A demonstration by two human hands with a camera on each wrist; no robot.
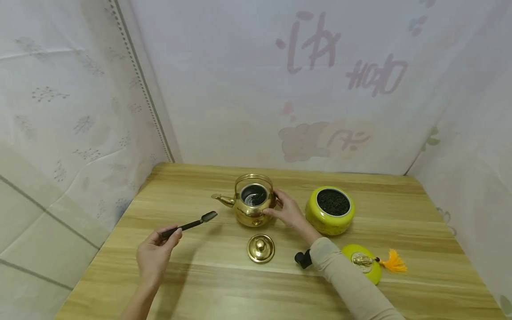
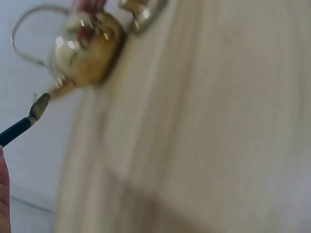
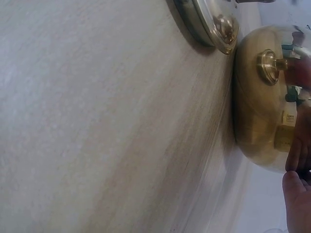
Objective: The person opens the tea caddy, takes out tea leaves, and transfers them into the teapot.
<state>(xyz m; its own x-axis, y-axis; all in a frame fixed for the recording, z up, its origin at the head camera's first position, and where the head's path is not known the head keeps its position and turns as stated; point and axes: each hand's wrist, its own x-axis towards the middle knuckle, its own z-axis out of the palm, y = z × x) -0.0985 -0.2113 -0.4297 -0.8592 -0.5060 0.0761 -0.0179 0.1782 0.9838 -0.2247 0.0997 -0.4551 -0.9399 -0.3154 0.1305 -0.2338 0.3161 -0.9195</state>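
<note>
My left hand [image 1: 152, 258] holds a small tea scoop [image 1: 192, 225] by its black handle, its bowl pointing toward the spout and apart from it. A gold teapot [image 1: 247, 216] stands upright and uncovered, its hoop handle raised; dark bits lie on the perforated strainer inside. My right hand [image 1: 290, 215] grips the pot's right side, thumb in front and the other fingers partly hidden behind. In the right wrist view the teapot [image 3: 260, 116] fills the right edge beside the thumb. The left wrist view shows the scoop [image 2: 19, 130] blurred.
The pot's gold lid [image 1: 261, 250] lies in front of it. A yellow jar [image 1: 329, 224] full of dark tea leaves stands to the right. Nearer are its yellow lid [image 1: 372, 272] with an orange tassel [image 1: 394, 261] and a black object [image 1: 302, 260], partly under the right sleeve.
</note>
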